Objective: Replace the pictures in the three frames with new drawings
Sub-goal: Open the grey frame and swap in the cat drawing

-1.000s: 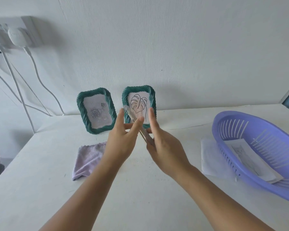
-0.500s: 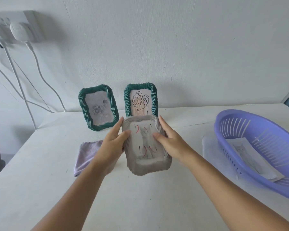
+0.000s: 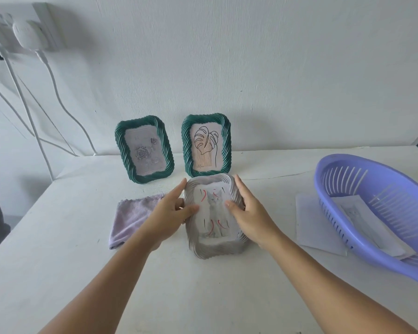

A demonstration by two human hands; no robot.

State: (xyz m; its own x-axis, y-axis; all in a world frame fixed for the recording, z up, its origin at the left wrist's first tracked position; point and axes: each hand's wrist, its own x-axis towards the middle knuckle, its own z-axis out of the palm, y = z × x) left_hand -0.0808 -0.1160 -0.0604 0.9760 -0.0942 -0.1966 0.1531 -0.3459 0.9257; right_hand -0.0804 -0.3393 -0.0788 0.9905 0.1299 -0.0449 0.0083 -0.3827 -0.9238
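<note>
My left hand grips the left edge of the grey frame, thumb lying across its front and the other fingers curled behind the rim. My right hand holds the opposite edge the same way, thumb pressed on the glass beside the picture. The frame has a pale grey, rope-twisted border with rounded corners, and I hold it facing me just over the white table, its lower edge at or near the surface. Inside it sits a cat drawing: a grey kitten with red and black strokes around it. Behind it, two green frames of the same twisted pattern stand against the wall, the left green frame showing grey roses, the right green frame a line-drawn leaf. A lilac cloth lies left of my hands. To the right, a purple basket holds paper sheets, with another sheet partly under it.
</note>
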